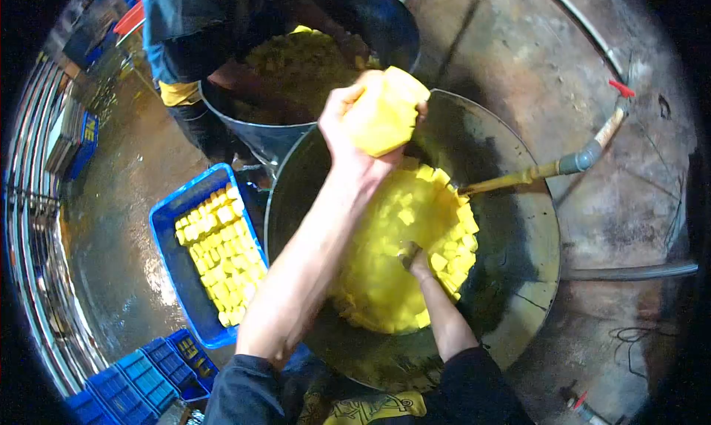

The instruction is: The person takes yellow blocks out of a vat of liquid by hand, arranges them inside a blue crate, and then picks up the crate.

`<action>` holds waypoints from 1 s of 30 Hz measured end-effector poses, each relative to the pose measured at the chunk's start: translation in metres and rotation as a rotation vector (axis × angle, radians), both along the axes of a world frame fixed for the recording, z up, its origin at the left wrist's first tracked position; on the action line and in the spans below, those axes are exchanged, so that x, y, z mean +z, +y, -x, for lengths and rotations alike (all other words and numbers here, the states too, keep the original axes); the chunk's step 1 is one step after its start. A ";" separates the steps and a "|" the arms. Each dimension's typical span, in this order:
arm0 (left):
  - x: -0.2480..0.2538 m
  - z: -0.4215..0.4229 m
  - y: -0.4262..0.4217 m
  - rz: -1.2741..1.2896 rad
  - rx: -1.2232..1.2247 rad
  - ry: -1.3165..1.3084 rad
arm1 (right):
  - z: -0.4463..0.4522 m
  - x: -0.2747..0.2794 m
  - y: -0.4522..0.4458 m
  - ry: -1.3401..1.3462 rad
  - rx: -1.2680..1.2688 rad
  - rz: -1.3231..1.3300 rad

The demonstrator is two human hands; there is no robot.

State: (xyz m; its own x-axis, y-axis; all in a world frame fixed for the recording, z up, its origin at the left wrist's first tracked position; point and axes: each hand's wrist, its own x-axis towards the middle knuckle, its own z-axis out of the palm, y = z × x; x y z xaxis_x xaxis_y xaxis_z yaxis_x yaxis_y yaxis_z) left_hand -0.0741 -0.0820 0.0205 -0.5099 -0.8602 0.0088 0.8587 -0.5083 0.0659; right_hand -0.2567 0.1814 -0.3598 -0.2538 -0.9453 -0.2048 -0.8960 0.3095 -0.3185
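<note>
My left hand (346, 118) is raised over the near vat, closed around a thick yellow block (384, 114) with smooth faces. It may be more than one piece; the blur leaves this unclear. Below, my right hand (416, 262) reaches into cloudy yellow liquid (385, 284), and its fingers are hidden there. Many small yellow blocks (461, 255) are heaped along the right side of the liquid, and a few show under its surface. The round metal vat (518, 225) surrounds them with a wide sloping wall.
Left of the vat, a blue crate (164, 236) holds rows of yellow blocks. Stacked blue crates (137, 380) stand at lower left. A co-worker (185, 40) leans over a second vat (259, 132) at the back. A pipe (548, 169) with a red-handled valve (621, 89) reaches over the right rim.
</note>
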 end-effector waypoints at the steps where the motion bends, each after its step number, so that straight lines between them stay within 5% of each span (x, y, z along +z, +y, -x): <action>1: 0.009 -0.027 0.002 -0.016 0.024 0.019 | -0.009 0.027 -0.013 -0.478 -0.172 -0.142; 2: 0.015 -0.053 0.006 -0.011 0.070 0.002 | -0.022 0.063 -0.027 -0.953 -0.347 -0.293; 3: 0.015 -0.080 0.010 -0.012 0.119 0.004 | -0.046 0.128 -0.047 -0.827 -0.090 -0.265; 7: -0.010 -0.169 0.034 -0.038 0.261 0.043 | -0.140 0.290 -0.079 -1.497 -0.096 -0.202; 12: -0.087 -0.232 0.085 -0.213 0.287 -0.210 | -0.268 0.418 -0.088 -1.203 0.200 -0.042; 15: -0.124 -0.261 0.126 -0.238 0.207 -0.282 | -0.328 0.410 -0.095 -0.673 0.585 0.138; 17: -0.142 -0.274 0.149 -0.359 0.222 -0.090 | -0.365 0.385 -0.100 -0.347 0.550 0.128; 20: -0.171 -0.310 0.176 -0.507 0.079 -0.047 | -0.407 0.351 -0.104 -0.242 0.566 0.119; 23: -0.209 -0.344 0.197 -0.606 0.185 -0.120 | -0.427 0.248 -0.106 -0.773 0.632 -0.293; 25: -0.211 -0.380 0.202 -0.724 0.152 -0.331 | -0.451 0.216 -0.109 -1.008 0.373 -0.636; 30: -0.265 -0.462 0.203 -0.761 0.166 -0.646 | -0.523 0.131 -0.133 -1.259 0.013 -1.000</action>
